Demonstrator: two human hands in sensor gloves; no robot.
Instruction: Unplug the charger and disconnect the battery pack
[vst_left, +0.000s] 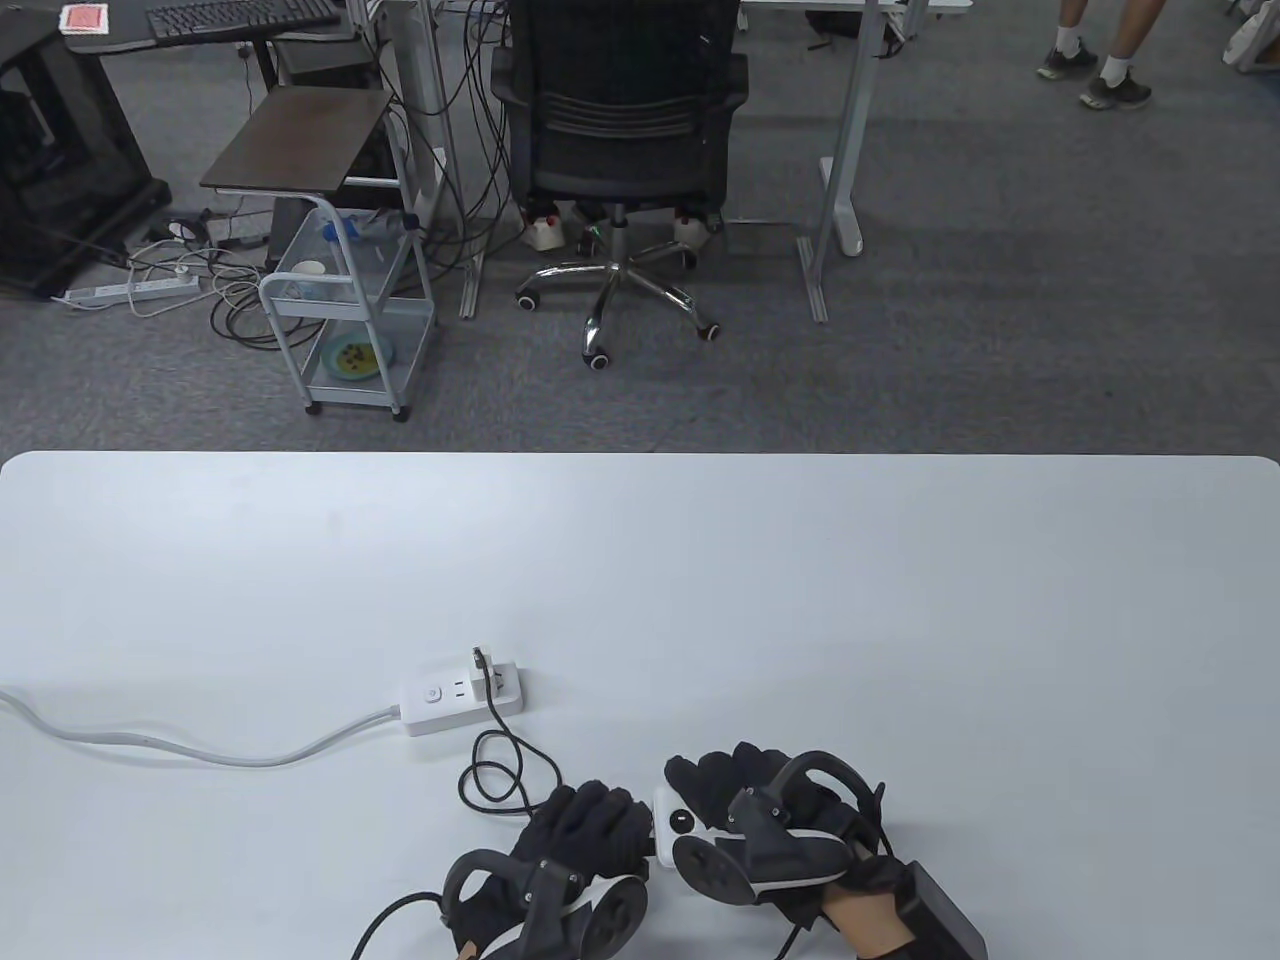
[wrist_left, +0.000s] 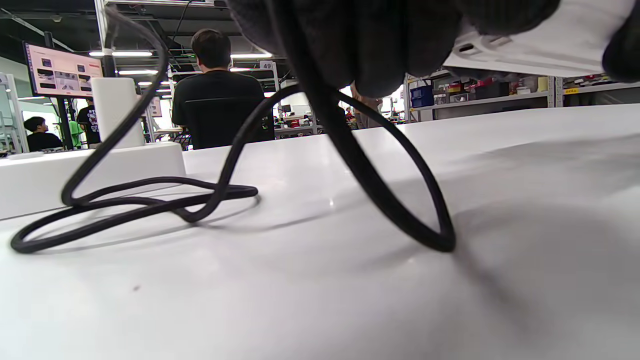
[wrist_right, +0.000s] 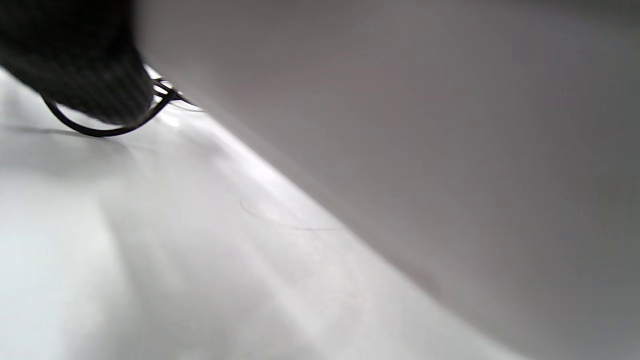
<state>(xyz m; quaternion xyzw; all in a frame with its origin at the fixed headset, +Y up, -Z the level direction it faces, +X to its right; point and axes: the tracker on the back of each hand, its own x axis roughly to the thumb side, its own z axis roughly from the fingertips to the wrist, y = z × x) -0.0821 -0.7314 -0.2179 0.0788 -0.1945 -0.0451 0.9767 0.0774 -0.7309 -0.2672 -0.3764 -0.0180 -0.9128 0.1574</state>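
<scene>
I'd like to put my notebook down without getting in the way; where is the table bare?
Bare: the far half beyond the power strip, and the whole right side. Crowded: the near middle, where both hands, the battery pack and black cable sit.

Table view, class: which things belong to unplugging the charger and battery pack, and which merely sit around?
Belongs to the job:
charger
power strip
black cable
battery pack
left hand
right hand

Merely around:
office chair
trolley
</scene>
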